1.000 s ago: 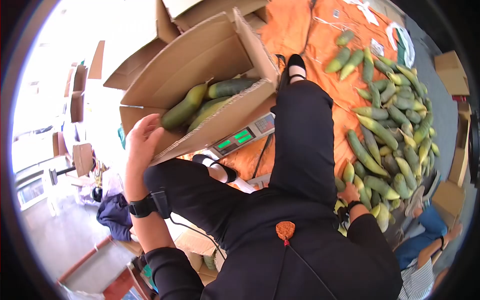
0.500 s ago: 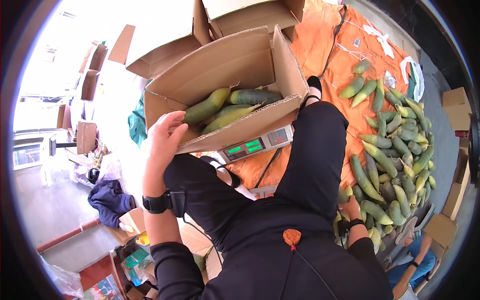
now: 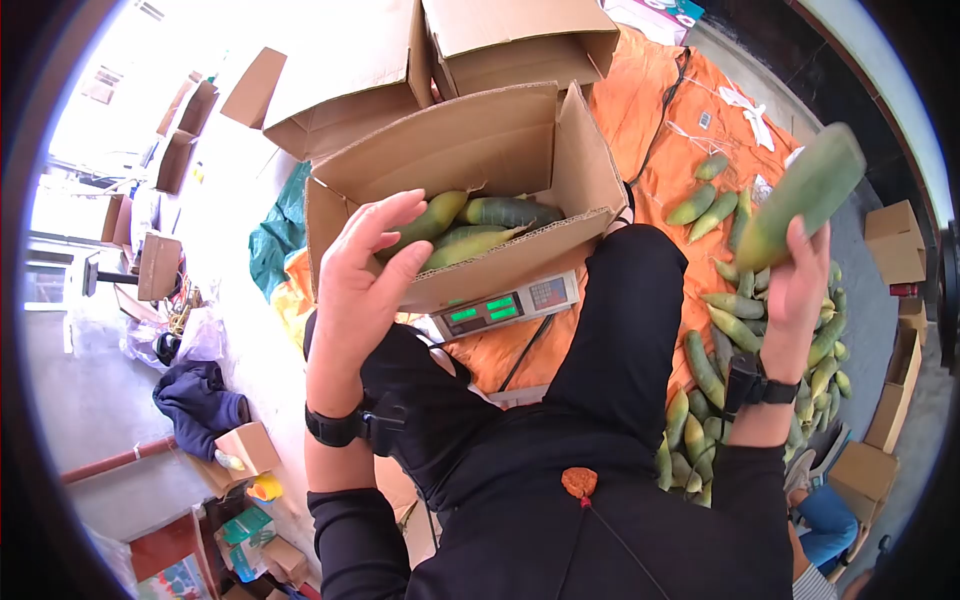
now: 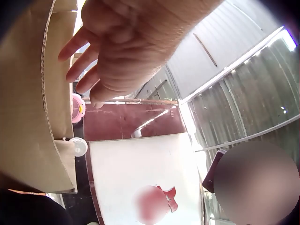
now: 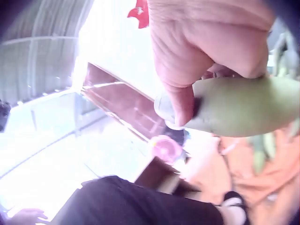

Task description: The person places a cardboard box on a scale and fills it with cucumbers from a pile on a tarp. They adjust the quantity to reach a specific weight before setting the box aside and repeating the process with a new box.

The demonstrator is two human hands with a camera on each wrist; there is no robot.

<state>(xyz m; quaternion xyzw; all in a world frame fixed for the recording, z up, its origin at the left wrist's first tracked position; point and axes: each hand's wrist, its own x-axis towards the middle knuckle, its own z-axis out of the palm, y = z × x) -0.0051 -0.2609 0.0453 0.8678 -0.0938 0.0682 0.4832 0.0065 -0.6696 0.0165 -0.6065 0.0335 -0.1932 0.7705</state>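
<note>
My right hand (image 3: 797, 290) grips a thick green radish (image 3: 812, 185), raised over the heap in the head view. In the right wrist view, the thumb presses against the side of that radish (image 5: 243, 105). My left hand (image 3: 362, 275) holds nothing; its fingers are loosely bent and spread at the left end of an open cardboard box (image 3: 530, 255). Several green radishes (image 3: 510, 212) lie inside, partly hidden by the box's front wall. Beneath the box sits a scale (image 3: 515, 308) with lit green displays. The left wrist view shows the left hand (image 4: 126, 51) beside the box wall.
A heap of green radishes (image 3: 735, 330) lies on an orange sheet (image 3: 640, 150) to the right. More cardboard boxes (image 3: 520, 40) stand behind the open box. A black cable (image 3: 660, 125) crosses the sheet. At the lower right, another person's blue-clad leg (image 3: 828, 528) shows.
My right hand has risen from the heap, bringing up a green radish. The left hand stays at the box's left end, shifted slightly inward over it. The head view has turned a little.
</note>
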